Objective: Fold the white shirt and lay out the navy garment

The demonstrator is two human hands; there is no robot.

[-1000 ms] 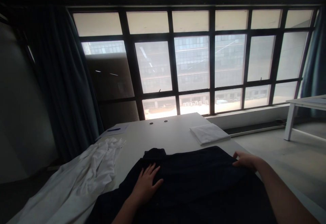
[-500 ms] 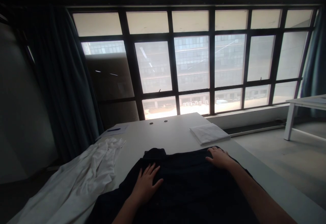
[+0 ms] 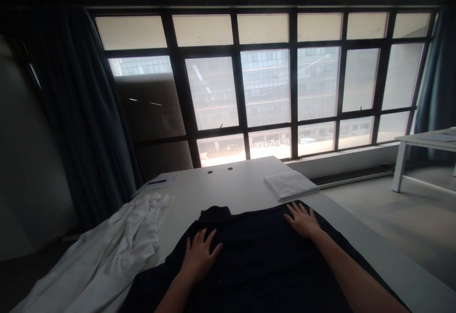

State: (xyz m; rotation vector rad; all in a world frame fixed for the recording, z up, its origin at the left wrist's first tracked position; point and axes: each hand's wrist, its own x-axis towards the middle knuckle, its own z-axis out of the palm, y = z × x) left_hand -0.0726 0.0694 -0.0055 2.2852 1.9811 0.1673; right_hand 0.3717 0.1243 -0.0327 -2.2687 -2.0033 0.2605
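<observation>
A dark navy or black shirt lies spread over the near part of the white table, its collar at the upper left. On the cloth below the collar rests my left hand, palm down with fingers spread. My right hand presses flat near the shirt's far right edge, fingers apart. Neither hand grips the fabric. The shirt's near end runs out of the bottom of the view.
Crumpled white cloth covers the table's left side. A folded white cloth lies at the far right. Paper with a blue pen is at the far left. Beyond stand windows, a curtain and another white table.
My right hand has shifted slightly left and its fingers now lie straighter on the cloth. My left hand has moved a little left. The view has turned slightly.
</observation>
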